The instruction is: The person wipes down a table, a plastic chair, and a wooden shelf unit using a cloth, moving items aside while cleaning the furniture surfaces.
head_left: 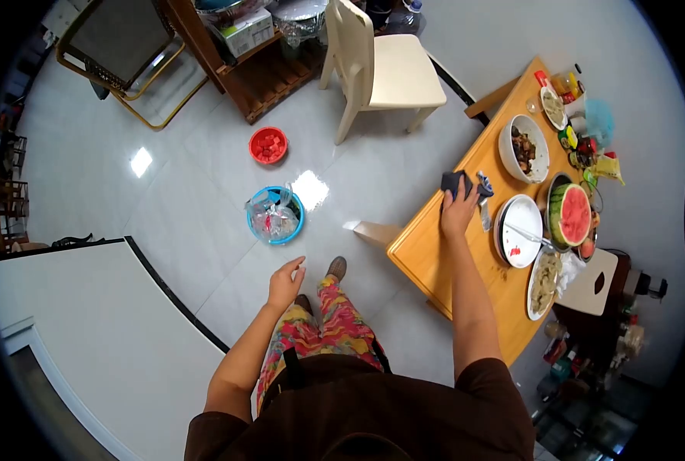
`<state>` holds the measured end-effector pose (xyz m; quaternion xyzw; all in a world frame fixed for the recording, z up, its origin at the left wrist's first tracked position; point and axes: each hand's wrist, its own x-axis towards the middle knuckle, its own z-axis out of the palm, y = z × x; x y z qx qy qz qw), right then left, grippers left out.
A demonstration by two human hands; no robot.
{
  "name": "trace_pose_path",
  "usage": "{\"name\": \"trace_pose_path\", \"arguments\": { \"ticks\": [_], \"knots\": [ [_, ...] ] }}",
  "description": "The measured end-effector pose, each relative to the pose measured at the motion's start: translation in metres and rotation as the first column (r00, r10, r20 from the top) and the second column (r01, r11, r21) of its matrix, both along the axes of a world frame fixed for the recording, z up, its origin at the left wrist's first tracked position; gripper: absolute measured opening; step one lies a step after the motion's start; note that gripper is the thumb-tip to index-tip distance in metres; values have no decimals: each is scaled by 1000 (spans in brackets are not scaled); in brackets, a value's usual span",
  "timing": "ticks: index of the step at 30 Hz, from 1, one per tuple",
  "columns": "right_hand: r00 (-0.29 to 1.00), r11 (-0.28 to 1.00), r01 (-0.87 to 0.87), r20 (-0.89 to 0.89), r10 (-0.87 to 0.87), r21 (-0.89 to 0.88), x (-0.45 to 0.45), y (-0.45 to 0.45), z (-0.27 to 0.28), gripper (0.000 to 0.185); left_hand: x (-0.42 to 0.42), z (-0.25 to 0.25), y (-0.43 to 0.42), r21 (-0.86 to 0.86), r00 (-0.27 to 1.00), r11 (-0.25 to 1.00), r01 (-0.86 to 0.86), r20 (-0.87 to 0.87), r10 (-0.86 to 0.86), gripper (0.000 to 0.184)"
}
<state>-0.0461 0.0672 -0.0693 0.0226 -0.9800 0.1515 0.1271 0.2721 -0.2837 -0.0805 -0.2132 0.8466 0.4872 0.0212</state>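
My right hand (pixel 458 209) presses a dark cloth (pixel 455 182) onto the wooden table (pixel 427 257), close to its left edge. Just right of the cloth lie a small blue-and-white packet (pixel 485 184) and a shiny, clear-looking piece (pixel 486 215). A white plate (pixel 521 219) with red bits and a knife (pixel 523 233) across it sits farther right. Beside it, a cut watermelon (pixel 573 215) rests in a metal bowl. Over the floor, my left hand (pixel 285 282) hangs with loosely bent fingers and nothing in it.
A white bowl of dark food (pixel 531 154), a plate of pale food (pixel 545 283) and several jars crowd the table's wall side. On the floor stand a red basin (pixel 268 145) of red pieces and a blue basin (pixel 300 219) with plastic bags. A cream chair (pixel 400 73) stands beyond.
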Motion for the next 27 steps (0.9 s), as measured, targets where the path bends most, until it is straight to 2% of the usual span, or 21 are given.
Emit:
{"name": "trace_pose_path", "arguments": {
  "ticks": [4, 5, 9, 11, 14, 15, 19, 22, 25, 27],
  "knots": [
    [999, 998, -34, 28, 36, -58, 40, -22, 13, 55, -25, 11, -14, 68, 996, 994, -86, -10, 87, 32],
    [998, 997, -44, 47, 47, -66, 50, -24, 14, 54, -24, 13, -19, 16, 997, 997, -74, 24, 73, 32],
    [996, 988, -81, 32, 86, -128, 91, -44, 21, 54, -10, 25, -51, 53, 994, 995, -87, 77, 82, 30],
    [999, 996, -40, 31, 43, -76, 113, -54, 14, 54, 2, 26, -73, 24, 996, 996, -82, 42, 81, 30],
    [999, 998, 21, 29, -19, -66, 140, -72, 12, 54, 18, 31, -115, 20, 982, 995, -102, 164, 97, 29],
    [999, 996, 46, 30, -44, -77, 146, -75, 12, 54, 25, 28, -127, 30, 988, 992, -120, 106, 116, 28],
    [988, 989, 149, -24, -149, -23, 150, -96, 3, 54, 48, 33, -194, -28, 984, 994, -107, 137, 110, 29],
    [979, 978, 206, -12, -206, 34, 145, -103, -1, 55, 75, 24, -243, -13, 978, 984, -179, 103, 179, 31],
    [977, 974, 213, 13, -214, 81, 144, -100, -3, 58, 94, 29, -274, -30, 937, 957, -289, 193, 289, 31],
    [975, 974, 217, 37, -220, 60, 143, -99, -2, 59, 110, 21, -289, -17, 913, 932, -362, 192, 359, 32]
  ]
}}
